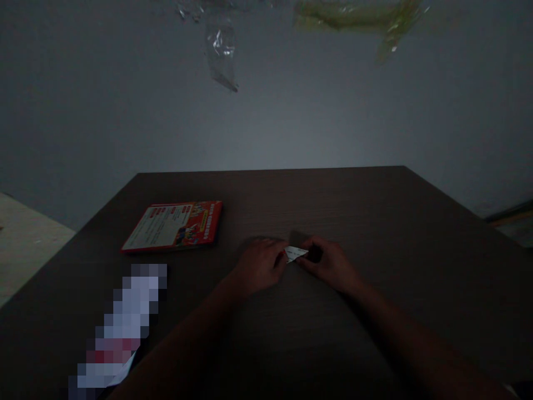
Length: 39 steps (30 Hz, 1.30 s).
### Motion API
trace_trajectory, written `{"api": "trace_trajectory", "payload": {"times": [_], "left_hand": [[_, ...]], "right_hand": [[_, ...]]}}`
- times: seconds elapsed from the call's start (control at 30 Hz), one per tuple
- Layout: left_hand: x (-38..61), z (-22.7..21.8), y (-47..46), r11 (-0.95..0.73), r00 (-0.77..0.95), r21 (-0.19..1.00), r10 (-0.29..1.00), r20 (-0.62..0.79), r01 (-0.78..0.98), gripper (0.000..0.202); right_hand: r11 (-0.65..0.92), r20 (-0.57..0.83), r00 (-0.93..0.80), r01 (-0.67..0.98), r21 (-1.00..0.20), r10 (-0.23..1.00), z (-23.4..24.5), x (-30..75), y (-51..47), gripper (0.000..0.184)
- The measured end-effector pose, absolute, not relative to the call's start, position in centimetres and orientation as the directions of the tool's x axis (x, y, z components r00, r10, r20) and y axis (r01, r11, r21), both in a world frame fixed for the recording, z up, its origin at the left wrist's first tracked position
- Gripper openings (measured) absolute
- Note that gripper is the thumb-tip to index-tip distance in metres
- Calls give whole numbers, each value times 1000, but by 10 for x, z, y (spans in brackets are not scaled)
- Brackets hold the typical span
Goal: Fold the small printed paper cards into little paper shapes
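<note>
Between my two hands is a small piece of folded paper (296, 254), whitish with dark print and roughly triangular. My left hand (262, 264) pinches its left end, where a bit of red shows by the fingertips. At the right corner, my right hand (328, 261) grips the paper between thumb and fingers. Both hands are low over the dark wooden table (266, 200). The dim light hides the finer folds.
A red book or flat box (172, 226) with printed text and pictures lies at the table's left. Nearer, beside my left forearm, is a bright pixelated object (133, 316). Behind the table stands a pale wall (291, 111) with clear and yellowish tape.
</note>
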<state>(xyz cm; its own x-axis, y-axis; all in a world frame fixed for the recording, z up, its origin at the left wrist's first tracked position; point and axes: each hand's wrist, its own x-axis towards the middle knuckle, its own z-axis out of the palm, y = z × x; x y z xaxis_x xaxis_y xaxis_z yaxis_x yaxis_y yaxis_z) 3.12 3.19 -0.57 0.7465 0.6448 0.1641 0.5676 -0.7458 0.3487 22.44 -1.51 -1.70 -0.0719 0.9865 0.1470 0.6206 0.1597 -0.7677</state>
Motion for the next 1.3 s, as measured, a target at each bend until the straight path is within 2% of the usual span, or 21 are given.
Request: {"api": "trace_trajectory", "payload": {"times": [0.17, 0.5, 1.1, 1.3], "left_hand": [[31, -4, 32, -740, 745, 354, 649, 156, 571, 30], [33, -3, 33, -745, 753, 336, 644, 136, 577, 22], [32, -6, 33, -751, 751, 355, 637, 172, 556, 27], [31, -6, 32, -742, 737, 378, 648, 192, 554, 27]], "right_hand": [[148, 137, -65, 626, -766, 988, -18, 225, -15, 14], [150, 136, -70, 620, -770, 988, -16, 224, -15, 15], [151, 154, -48, 608, -779, 987, -17, 221, -15, 20], [151, 161, -42, 625, -766, 986, -12, 217, -15, 14]]}}
